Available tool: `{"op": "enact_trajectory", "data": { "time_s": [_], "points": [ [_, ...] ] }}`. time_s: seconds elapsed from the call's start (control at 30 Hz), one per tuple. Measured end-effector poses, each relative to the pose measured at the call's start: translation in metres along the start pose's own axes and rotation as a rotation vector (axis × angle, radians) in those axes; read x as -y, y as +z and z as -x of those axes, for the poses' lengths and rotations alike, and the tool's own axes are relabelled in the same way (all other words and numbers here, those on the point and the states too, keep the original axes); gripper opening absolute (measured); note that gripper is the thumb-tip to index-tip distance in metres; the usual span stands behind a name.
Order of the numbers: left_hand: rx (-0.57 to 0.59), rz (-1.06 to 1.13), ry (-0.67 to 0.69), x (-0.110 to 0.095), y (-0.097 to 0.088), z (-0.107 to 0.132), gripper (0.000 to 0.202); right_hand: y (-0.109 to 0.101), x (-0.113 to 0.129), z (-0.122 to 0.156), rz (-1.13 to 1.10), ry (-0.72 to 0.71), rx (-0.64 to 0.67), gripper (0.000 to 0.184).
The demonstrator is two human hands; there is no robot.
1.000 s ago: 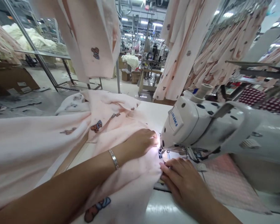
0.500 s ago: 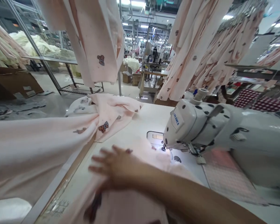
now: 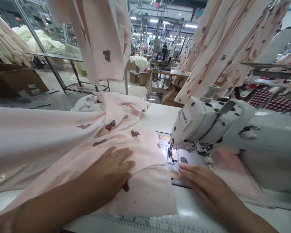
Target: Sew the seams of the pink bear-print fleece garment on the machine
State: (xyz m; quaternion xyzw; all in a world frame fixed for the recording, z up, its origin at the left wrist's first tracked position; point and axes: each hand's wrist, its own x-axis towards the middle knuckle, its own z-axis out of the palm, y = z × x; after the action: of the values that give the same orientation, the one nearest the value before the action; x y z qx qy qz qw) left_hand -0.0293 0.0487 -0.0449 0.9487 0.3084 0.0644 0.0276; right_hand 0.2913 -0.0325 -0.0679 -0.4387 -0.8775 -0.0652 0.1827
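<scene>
A pale pink cloth panel printed with small bears [image 3: 150, 181] lies on the sewing table, its right edge close to the needle area of a white sewing machine [image 3: 203, 126]. My left hand [image 3: 113, 171] rests flat on this cloth with its fingers a little apart. To the right of the panel is my right hand [image 3: 206, 184], fingers stretched out, fingertips by the metal needle plate [image 3: 179, 155]. Nothing shows in its grip. The presser foot [image 3: 170, 152] is lit by the machine lamp, just off the cloth's edge.
More pink printed cloth [image 3: 121, 110] is bunched behind and drapes off the left side. A ruler scale [image 3: 145, 222] runs along the table's front. Pink garments [image 3: 104, 42] hang overhead. A cardboard box [image 3: 14, 79] stands far left.
My right hand, spread and blurred over the cloth at left, has moved back right beside the needle plate. My left hand has come into view on the cloth, which now lies flatter.
</scene>
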Motion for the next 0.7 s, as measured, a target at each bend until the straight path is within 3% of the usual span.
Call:
{"op": "enact_trajectory", "data": {
  "time_s": [0.13, 0.23, 0.3, 0.37, 0.43, 0.5, 0.6, 0.7],
  "points": [
    [0.134, 0.033, -0.063, -0.05, 0.0, -0.064, 0.033, 0.003, -0.012, -0.015, -0.068, 0.15, 0.068, 0.025],
    [0.17, -0.037, -0.075, -0.057, 0.005, -0.091, 0.022, 0.013, -0.011, -0.026, -0.044, 0.256, 0.1, 0.021],
    [0.145, -0.014, -0.084, -0.051, 0.007, -0.094, 0.014, 0.019, -0.01, -0.027, -0.038, 0.309, 0.104, 0.021],
    [0.021, 0.029, -0.06, -0.044, 0.01, -0.09, 0.014, 0.023, -0.011, -0.025, -0.04, 0.349, 0.116, 0.025],
    [-0.172, 0.018, 0.063, -0.04, 0.016, -0.084, 0.016, 0.026, -0.011, -0.024, -0.037, 0.381, 0.125, 0.026],
    [-0.291, -0.033, 0.258, -0.04, 0.025, -0.079, 0.017, 0.026, -0.012, -0.023, -0.027, 0.409, 0.131, 0.026],
    [-0.225, -0.056, 0.443, -0.047, 0.037, -0.073, 0.017, 0.024, -0.013, -0.023, 0.0, 0.438, 0.13, 0.026],
    [-0.083, 0.006, 0.429, -0.052, 0.041, -0.071, 0.017, 0.02, -0.014, -0.024, 0.031, 0.453, 0.119, 0.023]
  ]
}}
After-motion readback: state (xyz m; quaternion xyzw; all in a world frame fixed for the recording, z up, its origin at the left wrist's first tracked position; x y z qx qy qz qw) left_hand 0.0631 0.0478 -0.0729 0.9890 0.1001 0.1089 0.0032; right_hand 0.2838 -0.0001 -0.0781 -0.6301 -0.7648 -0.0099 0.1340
